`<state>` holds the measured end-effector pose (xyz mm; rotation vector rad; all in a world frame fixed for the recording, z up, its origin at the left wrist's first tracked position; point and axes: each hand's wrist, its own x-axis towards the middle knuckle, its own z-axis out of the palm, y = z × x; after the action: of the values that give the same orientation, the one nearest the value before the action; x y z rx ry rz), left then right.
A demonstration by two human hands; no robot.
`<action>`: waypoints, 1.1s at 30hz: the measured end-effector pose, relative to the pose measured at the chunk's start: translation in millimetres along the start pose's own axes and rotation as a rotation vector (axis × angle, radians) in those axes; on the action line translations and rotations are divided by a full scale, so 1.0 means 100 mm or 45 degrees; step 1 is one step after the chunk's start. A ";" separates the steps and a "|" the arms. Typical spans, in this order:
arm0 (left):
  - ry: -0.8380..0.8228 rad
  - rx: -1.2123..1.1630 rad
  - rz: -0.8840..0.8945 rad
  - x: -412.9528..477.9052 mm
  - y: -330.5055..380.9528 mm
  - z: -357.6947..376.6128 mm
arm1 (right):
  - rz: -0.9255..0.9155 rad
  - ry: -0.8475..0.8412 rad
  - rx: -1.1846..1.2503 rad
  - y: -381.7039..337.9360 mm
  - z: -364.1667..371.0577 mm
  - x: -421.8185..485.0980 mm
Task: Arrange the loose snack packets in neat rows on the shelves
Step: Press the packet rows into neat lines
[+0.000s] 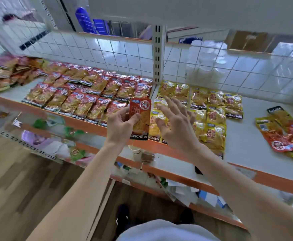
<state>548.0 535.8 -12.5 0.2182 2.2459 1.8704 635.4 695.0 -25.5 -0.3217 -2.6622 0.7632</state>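
My left hand (120, 125) grips a red snack packet (142, 112) upright above the shelf's front edge, thumb across its face. My right hand (174, 122) hovers just right of it with fingers spread, holding nothing, over the yellow packets (211, 119) laid in rows. Red packets (83, 96) lie in overlapping rows on the left half of the white shelf (257, 148). A loose pile of red and yellow packets (285, 134) lies at the far right, and another jumbled heap (11, 72) sits at the far left.
A white slotted upright post (158, 54) and a wire grid back panel (107, 51) stand behind the rows. The shelf has an orange front lip (168, 148). Lower shelves (55, 136) hold mixed packets and papers. Wooden floor lies below left.
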 end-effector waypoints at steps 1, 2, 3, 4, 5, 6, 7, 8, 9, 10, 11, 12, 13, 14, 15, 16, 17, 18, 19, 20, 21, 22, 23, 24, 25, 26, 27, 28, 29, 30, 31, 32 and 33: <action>-0.001 0.010 0.001 0.04 -0.03 -0.11 | 0.016 0.006 -0.003 -0.10 0.07 0.03; -0.007 0.020 0.003 0.09 -0.05 -0.23 | 0.037 0.008 -0.004 -0.20 0.14 0.05; -0.009 0.040 0.007 0.15 -0.08 -0.34 | 0.054 0.009 -0.012 -0.29 0.22 0.06; -0.014 0.052 0.012 0.20 -0.10 -0.45 | 0.064 0.005 -0.028 -0.38 0.29 0.07; -0.020 0.058 0.012 0.27 -0.13 -0.56 | 0.072 -0.003 -0.047 -0.45 0.37 0.08; -0.035 0.058 0.012 0.34 -0.16 -0.65 | 0.085 -0.009 -0.064 -0.51 0.44 0.10; -0.056 0.067 0.014 0.40 -0.18 -0.74 | 0.104 -0.008 -0.079 -0.56 0.50 0.12; -0.078 0.078 0.018 0.46 -0.22 -0.81 | 0.127 0.001 -0.097 -0.60 0.57 0.14; -0.098 0.095 0.030 0.52 -0.25 -0.87 | 0.153 0.014 -0.119 -0.63 0.63 0.15; -0.117 0.119 0.047 0.58 -0.29 -0.91 | 0.175 0.027 -0.142 -0.66 0.69 0.16; -0.133 0.146 0.070 0.63 -0.32 -0.94 | 0.195 0.040 -0.160 -0.69 0.74 0.17; -0.145 0.172 0.092 0.68 -0.34 -0.96 | 0.217 0.054 -0.171 -0.72 0.79 0.17; -0.161 0.193 0.113 0.73 -0.37 -0.97 | 0.241 0.069 -0.179 -0.75 0.82 0.17; -0.183 0.213 0.130 0.77 -0.38 -0.97 | 0.266 0.082 -0.192 -0.78 0.85 0.17; -0.206 0.243 0.147 0.81 -0.39 -0.96 | 0.289 0.094 -0.210 -0.80 0.87 0.17; -0.232 0.277 0.168 0.84 -0.38 -0.94 | 0.315 0.103 -0.229 -0.82 0.87 0.16; -0.260 0.306 0.185 0.87 -0.37 -0.91 | 0.343 0.114 -0.243 -0.83 0.86 0.16; -0.285 0.327 0.201 0.89 -0.36 -0.88 | 0.371 0.126 -0.252 -0.84 0.85 0.16; -0.299 0.345 0.218 0.92 -0.34 -0.84 | 0.400 0.134 -0.257 -0.84 0.84 0.16; -0.305 0.365 0.231 0.94 -0.32 -0.80 | 0.427 0.138 -0.262 -0.83 0.82 0.16; -0.309 0.382 0.243 0.97 -0.32 -0.75 | 0.453 0.142 -0.271 -0.82 0.81 0.17; -0.313 0.394 0.250 1.00 -0.33 -0.69 | 0.477 0.147 -0.282 -0.81 0.80 0.17; -0.321 0.402 0.253 1.03 -0.34 -0.64 | 0.496 0.154 -0.291 -0.80 0.80 0.18; -0.326 0.414 0.262 1.04 -0.35 -0.59 | 0.509 0.158 -0.296 -0.78 0.79 0.19; -0.322 0.437 0.278 1.06 -0.37 -0.54 | 0.517 0.159 -0.293 -0.77 0.79 0.21; -0.306 0.487 0.296 1.07 -0.38 -0.49 | 0.520 0.158 -0.289 -0.76 0.79 0.22; -0.271 0.562 0.333 1.07 -0.39 -0.46 | 0.522 0.158 -0.285 -0.74 0.79 0.23; -0.232 0.640 0.380 1.08 -0.41 -0.43 | 0.525 0.160 -0.286 -0.72 0.80 0.24; -0.207 0.705 0.421 1.08 -0.43 -0.41 | 0.524 0.167 -0.289 -0.69 0.80 0.26; -0.205 0.760 0.454 1.09 -0.46 -0.40 | 0.523 0.172 -0.292 -0.66 0.82 0.27; -0.214 0.810 0.484 1.11 -0.50 -0.40 | 0.521 0.174 -0.287 -0.63 0.83 0.28; -0.219 0.867 0.517 1.14 -0.53 -0.40 | 0.518 0.172 -0.273 -0.60 0.84 0.30; -0.224 0.928 0.540 1.16 -0.56 -0.40 | 0.516 0.167 -0.257 -0.58 0.85 0.31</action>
<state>426.5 516.4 -68.8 0.9873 2.7968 1.0118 566.5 617.0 -52.9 -0.9520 -2.5808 0.5579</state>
